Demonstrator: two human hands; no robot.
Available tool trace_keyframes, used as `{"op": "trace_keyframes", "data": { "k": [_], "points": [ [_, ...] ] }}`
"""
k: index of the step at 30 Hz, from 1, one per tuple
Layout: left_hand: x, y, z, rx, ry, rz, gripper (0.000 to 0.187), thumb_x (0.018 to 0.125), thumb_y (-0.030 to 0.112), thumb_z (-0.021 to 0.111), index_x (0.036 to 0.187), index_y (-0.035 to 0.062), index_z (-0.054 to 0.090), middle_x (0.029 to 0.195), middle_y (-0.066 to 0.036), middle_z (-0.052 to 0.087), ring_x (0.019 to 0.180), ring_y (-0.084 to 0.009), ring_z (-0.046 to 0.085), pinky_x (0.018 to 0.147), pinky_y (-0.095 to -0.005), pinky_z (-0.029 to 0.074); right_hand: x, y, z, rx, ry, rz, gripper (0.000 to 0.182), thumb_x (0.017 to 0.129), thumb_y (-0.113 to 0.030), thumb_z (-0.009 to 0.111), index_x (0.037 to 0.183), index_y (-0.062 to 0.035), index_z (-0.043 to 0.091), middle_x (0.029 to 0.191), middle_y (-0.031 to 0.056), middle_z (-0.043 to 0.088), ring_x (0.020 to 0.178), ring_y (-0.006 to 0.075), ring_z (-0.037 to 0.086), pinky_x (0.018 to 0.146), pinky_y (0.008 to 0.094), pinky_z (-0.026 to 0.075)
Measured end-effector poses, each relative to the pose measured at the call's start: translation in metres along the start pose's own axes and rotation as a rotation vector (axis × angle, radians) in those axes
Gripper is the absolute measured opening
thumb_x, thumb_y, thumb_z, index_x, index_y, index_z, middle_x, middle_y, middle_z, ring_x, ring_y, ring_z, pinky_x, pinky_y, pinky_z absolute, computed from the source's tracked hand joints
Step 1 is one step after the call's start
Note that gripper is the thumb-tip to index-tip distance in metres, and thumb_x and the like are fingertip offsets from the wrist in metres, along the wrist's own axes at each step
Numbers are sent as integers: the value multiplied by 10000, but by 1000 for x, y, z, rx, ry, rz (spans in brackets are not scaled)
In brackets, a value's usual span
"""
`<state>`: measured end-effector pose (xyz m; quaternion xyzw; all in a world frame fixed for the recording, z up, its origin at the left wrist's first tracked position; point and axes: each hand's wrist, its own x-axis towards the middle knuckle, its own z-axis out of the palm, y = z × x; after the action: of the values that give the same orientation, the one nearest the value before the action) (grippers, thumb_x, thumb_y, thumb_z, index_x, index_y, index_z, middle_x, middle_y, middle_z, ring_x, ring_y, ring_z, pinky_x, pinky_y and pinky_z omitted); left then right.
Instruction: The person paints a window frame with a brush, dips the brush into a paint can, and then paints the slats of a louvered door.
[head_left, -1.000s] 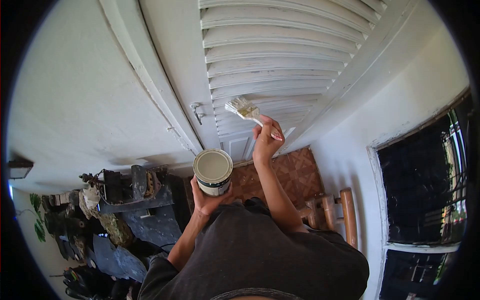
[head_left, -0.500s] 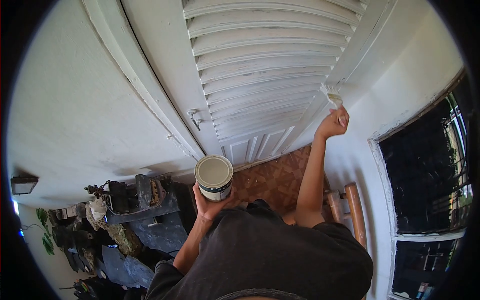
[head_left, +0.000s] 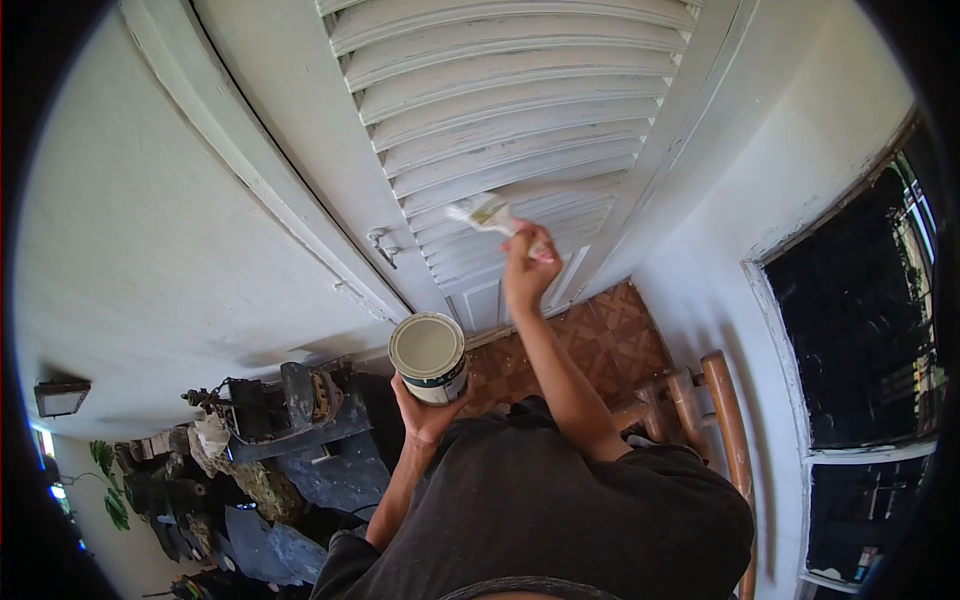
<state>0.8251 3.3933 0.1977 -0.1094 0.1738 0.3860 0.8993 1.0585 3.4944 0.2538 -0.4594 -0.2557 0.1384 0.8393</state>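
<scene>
Head view: a person stands facing a white louvered door (head_left: 520, 110).
Right hand (head_left: 525, 270): fingers closed around a paintbrush (head_left: 490, 215), its bristles touching the lower slats.
Left hand (head_left: 425, 410): wrapped around an open paint can (head_left: 428, 355), held upright near the chest.
Right side: wooden chair (head_left: 715, 420) beside the wall.

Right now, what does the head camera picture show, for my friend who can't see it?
A person's right hand holds a paintbrush against a white slatted door. Their left hand holds an open paint can. Below are a patterned floor and dark clutter.
</scene>
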Motion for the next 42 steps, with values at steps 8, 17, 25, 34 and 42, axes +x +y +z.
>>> {"op": "trace_keyframes", "data": {
  "k": [8,17,25,34,42],
  "points": [
    [-6,1,1,-14,19,-7,794,840,540,589,1488,98,465,1489,-188,480,1387,-357,447,1114,-571,373,183,6,-137,-439,457,-518,142,952,-76,646,988,44,712,855,88,708,717,159,664,619,278,541],
    [4,-4,2,21,16,-4,805,844,549,581,1492,87,461,1485,-188,492,1384,-358,450,1118,-566,370,46,-46,-69,-216,347,-67,250,1006,-199,559,998,4,704,680,41,634,553,89,557,492,231,410],
    [6,-11,4,52,-2,-10,814,833,576,586,1484,100,474,1487,-179,495,1391,-349,446,1110,-560,371,-18,-2,2,-66,-66,-49,152,982,-52,595,1022,19,724,808,61,709,609,100,642,555,240,497],
    [-3,-4,-8,-24,36,-5,861,803,602,630,1487,104,469,1502,-177,465,1411,-367,409,1108,-554,376,180,17,-138,-431,429,-497,128,938,-65,658,1000,25,724,849,76,713,659,161,668,626,287,549],
    [1,4,-10,-78,55,8,881,792,623,632,1479,94,473,1479,-187,475,1388,-367,425,1106,-558,381,115,-45,-123,-243,537,-246,234,990,-163,593,970,43,701,699,75,652,538,126,558,496,253,437]
  ]
}}
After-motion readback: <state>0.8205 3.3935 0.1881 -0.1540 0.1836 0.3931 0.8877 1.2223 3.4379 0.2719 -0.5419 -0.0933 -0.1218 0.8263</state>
